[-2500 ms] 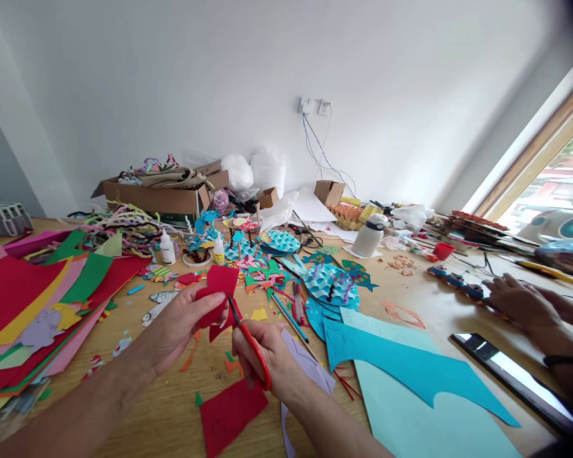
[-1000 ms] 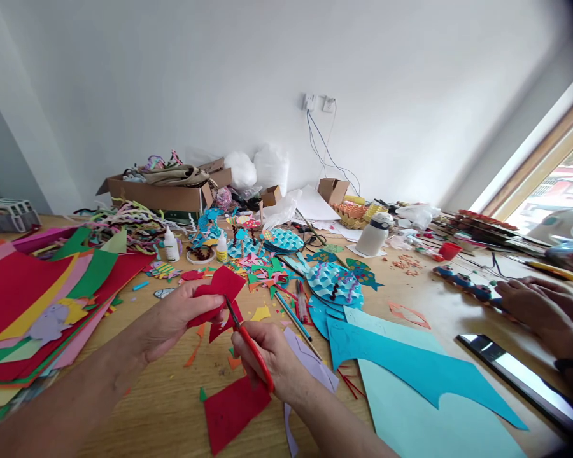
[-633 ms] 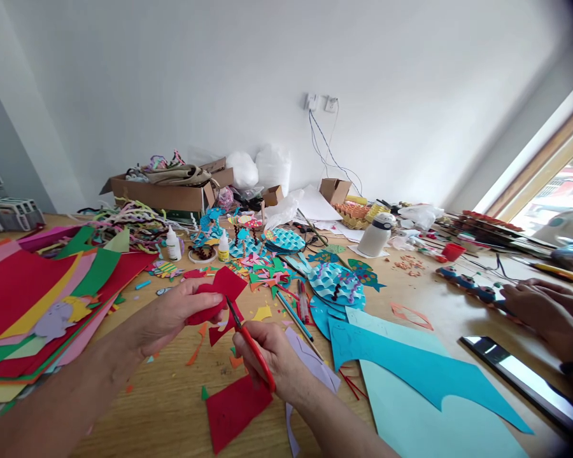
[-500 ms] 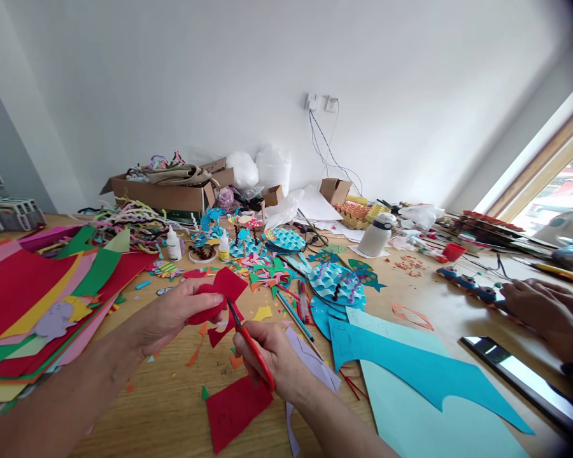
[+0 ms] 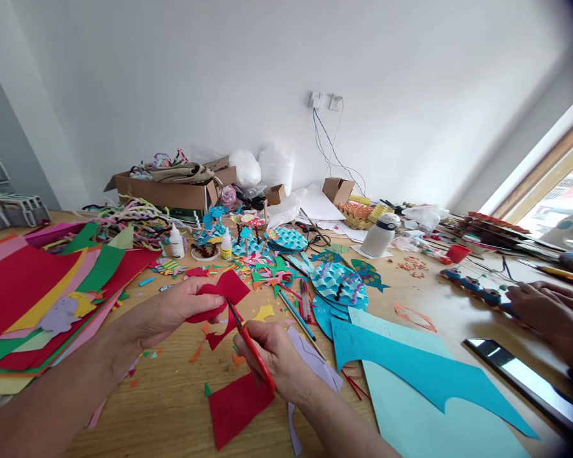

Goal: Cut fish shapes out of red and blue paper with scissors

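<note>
My left hand (image 5: 184, 304) pinches a piece of red paper (image 5: 233, 289) above the table, its edge cut in curves. My right hand (image 5: 270, 356) is closed round the red handles of a pair of scissors (image 5: 254, 348). Their dark blades meet the red paper just right of my left fingertips, and a strip of the paper hangs below them. Under my right hand a second red piece (image 5: 239, 407) lies on the wooden table, with a cut lilac sheet (image 5: 310, 362) beside it.
Stacked coloured sheets (image 5: 33, 299) cover the left side. Glue bottles (image 5: 176, 243), paper scraps (image 5: 272, 273) and blue wavy paper fish (image 5: 339, 283) lie ahead. Blue paper (image 5: 386, 356) and a phone (image 5: 520, 381) are on the right, near another person's hands (image 5: 549, 312).
The whole view has shifted slightly. Both hands keep nearly the same pose, and the scissor blades remain at the red paper's edge.
</note>
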{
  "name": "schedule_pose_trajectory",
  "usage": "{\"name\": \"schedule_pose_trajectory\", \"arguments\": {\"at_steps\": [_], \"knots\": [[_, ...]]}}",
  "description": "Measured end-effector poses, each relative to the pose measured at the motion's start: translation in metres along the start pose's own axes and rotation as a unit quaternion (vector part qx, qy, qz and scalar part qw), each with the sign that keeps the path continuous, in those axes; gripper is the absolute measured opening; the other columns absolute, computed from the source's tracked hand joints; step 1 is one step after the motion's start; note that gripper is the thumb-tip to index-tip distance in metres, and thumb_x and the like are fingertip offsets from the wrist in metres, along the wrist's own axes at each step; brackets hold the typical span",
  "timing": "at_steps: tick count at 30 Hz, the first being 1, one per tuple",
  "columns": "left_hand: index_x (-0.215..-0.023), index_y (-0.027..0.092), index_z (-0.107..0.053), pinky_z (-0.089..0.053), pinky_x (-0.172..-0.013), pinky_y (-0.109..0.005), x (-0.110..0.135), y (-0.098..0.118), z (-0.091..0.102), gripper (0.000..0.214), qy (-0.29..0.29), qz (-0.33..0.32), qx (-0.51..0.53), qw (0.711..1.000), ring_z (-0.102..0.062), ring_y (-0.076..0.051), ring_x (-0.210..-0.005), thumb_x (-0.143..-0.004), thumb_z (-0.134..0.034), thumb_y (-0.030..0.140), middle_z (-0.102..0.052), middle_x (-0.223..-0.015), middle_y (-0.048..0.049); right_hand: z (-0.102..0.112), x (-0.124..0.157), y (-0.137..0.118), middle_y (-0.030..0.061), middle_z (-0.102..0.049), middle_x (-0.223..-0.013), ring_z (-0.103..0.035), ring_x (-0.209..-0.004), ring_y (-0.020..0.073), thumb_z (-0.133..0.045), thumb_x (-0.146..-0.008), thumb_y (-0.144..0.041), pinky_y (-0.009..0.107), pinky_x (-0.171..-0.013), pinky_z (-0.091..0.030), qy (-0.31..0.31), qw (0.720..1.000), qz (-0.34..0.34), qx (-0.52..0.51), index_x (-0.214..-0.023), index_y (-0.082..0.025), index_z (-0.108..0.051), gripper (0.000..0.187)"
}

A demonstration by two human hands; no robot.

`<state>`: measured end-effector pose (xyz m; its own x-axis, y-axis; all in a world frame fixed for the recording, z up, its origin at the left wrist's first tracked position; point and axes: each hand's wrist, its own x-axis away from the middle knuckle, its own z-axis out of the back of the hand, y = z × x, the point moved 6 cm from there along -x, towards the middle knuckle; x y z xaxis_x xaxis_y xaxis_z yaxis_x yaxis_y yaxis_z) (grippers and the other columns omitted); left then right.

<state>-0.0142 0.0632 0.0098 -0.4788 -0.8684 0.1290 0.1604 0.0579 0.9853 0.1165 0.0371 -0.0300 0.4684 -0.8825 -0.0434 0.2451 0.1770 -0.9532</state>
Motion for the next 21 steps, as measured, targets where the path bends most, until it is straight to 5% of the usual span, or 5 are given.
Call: {"name": "schedule_pose_trajectory", "arguments": {"at_steps": [12,21], "knots": [[-0.075,0.019,-0.061,-0.041,-0.066,-0.029,0.0011,-0.0006,0.0075,0.014,0.069,0.008,0.011,0.997,-0.053,-0.015,-0.062,-0.073,-0.06,0.033,-0.063,-0.06,0.0023,0.0013,0.0,0.0008,-0.0073,-0.026,-0.048,-0.023,-0.045,0.0056,-0.052,-0.08,-0.038,0.019,-0.04,-0.018,0.01,1.0,-0.002,0.006,-0.051,-0.018,-0.031,0.041],[-0.075,0.02,-0.066,-0.043,-0.065,-0.027,0.0013,0.0028,0.0045,0.015,0.041,0.0,-0.02,0.999,-0.053,-0.015,-0.064,-0.076,-0.059,0.033,-0.064,-0.064,0.0008,0.0009,-0.0005,-0.0011,-0.0068,-0.029,-0.049,-0.027,-0.046,0.0062,-0.051,-0.081,-0.04,0.019,-0.042,-0.021,0.001,1.0,-0.004,0.018,-0.054,-0.019,-0.034,0.039]]}}
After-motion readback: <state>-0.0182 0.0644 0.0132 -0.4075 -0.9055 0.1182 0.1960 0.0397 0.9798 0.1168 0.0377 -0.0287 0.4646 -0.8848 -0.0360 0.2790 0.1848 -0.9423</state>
